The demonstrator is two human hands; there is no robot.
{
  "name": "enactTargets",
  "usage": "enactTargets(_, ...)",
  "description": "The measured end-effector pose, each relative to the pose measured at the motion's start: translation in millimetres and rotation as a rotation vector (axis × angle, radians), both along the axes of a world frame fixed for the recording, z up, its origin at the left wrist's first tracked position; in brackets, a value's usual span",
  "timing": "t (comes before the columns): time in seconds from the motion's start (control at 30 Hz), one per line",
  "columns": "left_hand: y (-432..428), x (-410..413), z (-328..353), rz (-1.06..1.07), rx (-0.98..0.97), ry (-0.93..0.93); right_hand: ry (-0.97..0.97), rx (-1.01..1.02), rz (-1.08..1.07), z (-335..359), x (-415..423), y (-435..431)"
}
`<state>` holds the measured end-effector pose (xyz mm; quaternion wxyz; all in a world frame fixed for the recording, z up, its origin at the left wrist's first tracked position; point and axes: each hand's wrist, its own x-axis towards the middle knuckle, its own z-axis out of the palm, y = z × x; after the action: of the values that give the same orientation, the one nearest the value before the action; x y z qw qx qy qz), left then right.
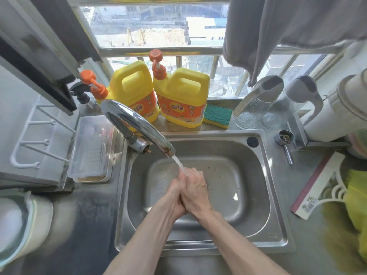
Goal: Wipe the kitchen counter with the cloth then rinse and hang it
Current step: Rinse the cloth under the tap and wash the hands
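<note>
A grey cloth (pixel 278 28) hangs in front of the window at the upper right, above the counter. Over the steel sink (pixel 264 187), my left hand (pixel 175 193) and my right hand (pixel 195 189) are pressed together, palm against palm. Water runs from the chrome tap (pixel 137 126) onto the fingers of both hands. Neither hand holds anything. The steel counter (pixel 85 219) runs to the left and right of the sink.
Two yellow detergent jugs (pixel 180 98) with orange pumps and a green-and-yellow sponge (pixel 217 116) stand on the sill behind the sink. A clear lidded box (pixel 91 149) sits left of the tap. Glass jugs (pixel 256 104), a white appliance and a yellow bag crowd the right.
</note>
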<state>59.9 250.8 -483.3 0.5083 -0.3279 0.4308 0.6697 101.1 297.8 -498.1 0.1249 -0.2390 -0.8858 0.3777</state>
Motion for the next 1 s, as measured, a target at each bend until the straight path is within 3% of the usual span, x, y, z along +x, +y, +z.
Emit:
enactTargets(0.1, -1.1, 8.8, -5.4, -0.062, -0.086, 0.028, -0.159, -0.324, -0.132, 4.8, -2.9, 2.1)
enactTargets(0.27, 2.4, 21.5, -26.9, -0.211, -0.351, 0.176, -0.301, -0.615, -0.466, -14.4, -22.9, 13.7)
enactTargets(0.4, -1.7, 18.8, -8.2, -0.498, -0.640, 0.476, -0.294, -1.025, -0.806, -24.6, -29.0, 15.8)
enactTargets(0.47, -9.2, 13.6, -4.1, -0.504, -0.564, 0.520, -0.250, -1.305, -0.912, -22.2, -24.2, 24.5)
enactTargets(0.53, -19.4, 5.9, -8.6, -0.460, -0.469, 0.589, -0.260, -1.485, -0.824, -16.2, -16.0, 34.7)
enactTargets(0.67, -37.0, -13.5, -4.5, -0.329, -0.439, 0.699, -0.417, -1.313, -0.453, -7.0, 5.6, 45.8)
enactTargets(0.9, -47.1, -23.6, -9.3, -0.253, -0.459, 0.685, -0.355, -0.944, -0.278, 4.0, 21.3, 65.8)
enactTargets(1.0, -38.7, -20.9, -2.1, -0.179, -0.366, 0.589, -0.353, -0.956, -0.275, 9.0, 24.0, 68.1)
